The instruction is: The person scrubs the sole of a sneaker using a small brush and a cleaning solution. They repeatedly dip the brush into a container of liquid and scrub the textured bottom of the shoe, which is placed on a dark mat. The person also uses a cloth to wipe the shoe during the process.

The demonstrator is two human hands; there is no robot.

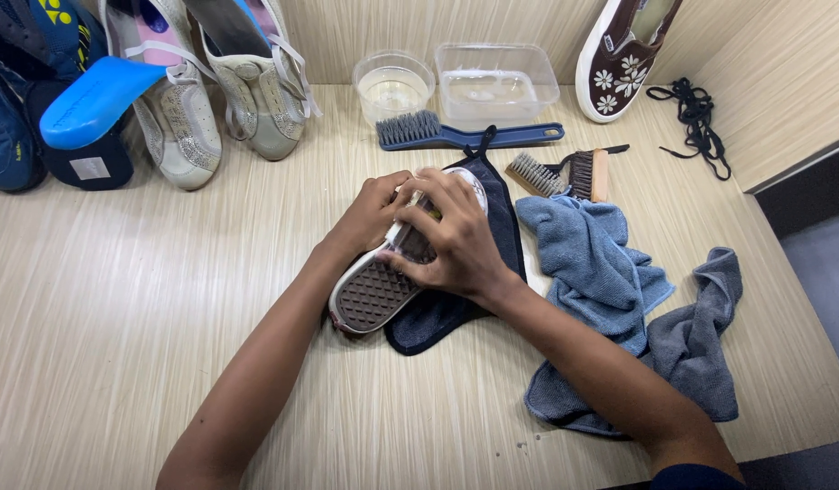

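A shoe (374,295) with a white rim and brown waffle sole lies on its side, sole towards me, on a dark navy cloth (501,227) at the table's middle. My left hand (369,213) grips its upper edge from the left. My right hand (456,240) wraps over the sole's middle from the right. Both hands hide the toe end and most of the upper.
A blue brush (437,132) and a wooden brush (564,174) lie behind the shoe, with two clear tubs (496,82) of liquid. Blue and grey cloths (610,272) lie right. Several shoes (210,91) stand at the back left, a brown flowered shoe (619,59) and black laces (696,122) back right.
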